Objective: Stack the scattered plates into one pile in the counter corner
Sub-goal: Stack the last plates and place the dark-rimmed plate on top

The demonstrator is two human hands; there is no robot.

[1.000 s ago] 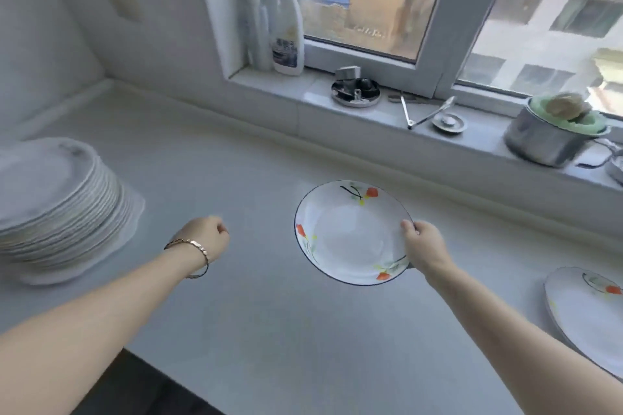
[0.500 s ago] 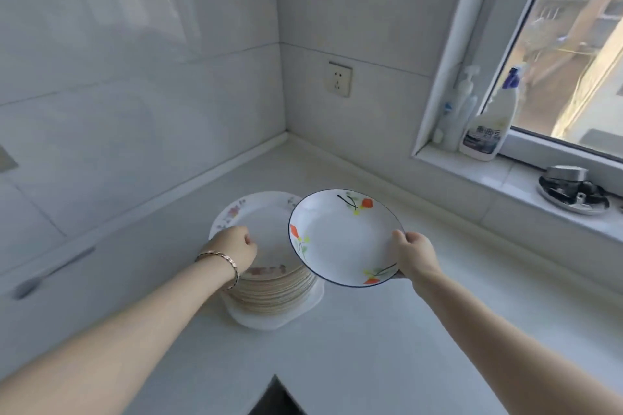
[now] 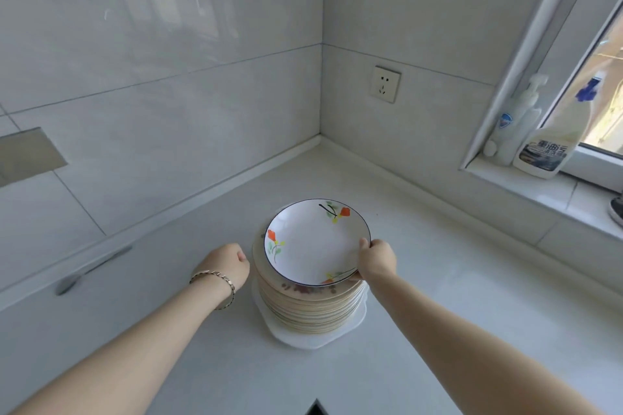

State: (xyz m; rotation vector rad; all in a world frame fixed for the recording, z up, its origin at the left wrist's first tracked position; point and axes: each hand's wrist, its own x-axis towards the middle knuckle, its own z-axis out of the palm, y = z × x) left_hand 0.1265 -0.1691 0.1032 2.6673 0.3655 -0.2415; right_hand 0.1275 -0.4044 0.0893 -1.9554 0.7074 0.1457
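A white plate with orange flowers and a dark rim lies over the top of a tall pile of cream plates near the counter corner. My right hand grips the flowered plate by its right edge. I cannot tell whether the plate rests fully on the pile. My left hand, with a bracelet on its wrist, sits curled beside the left of the pile and holds nothing. The pile stands on a wider white plate.
A spoon lies on the counter at the left by the wall. Two cleaning bottles stand on the window sill at the right. A wall socket sits above the corner. A dark gap shows at the counter's front edge.
My right hand has carried the flowered plate from the counter's middle leftward onto the top of the pile. My left hand has stayed curled, now just left of the pile.
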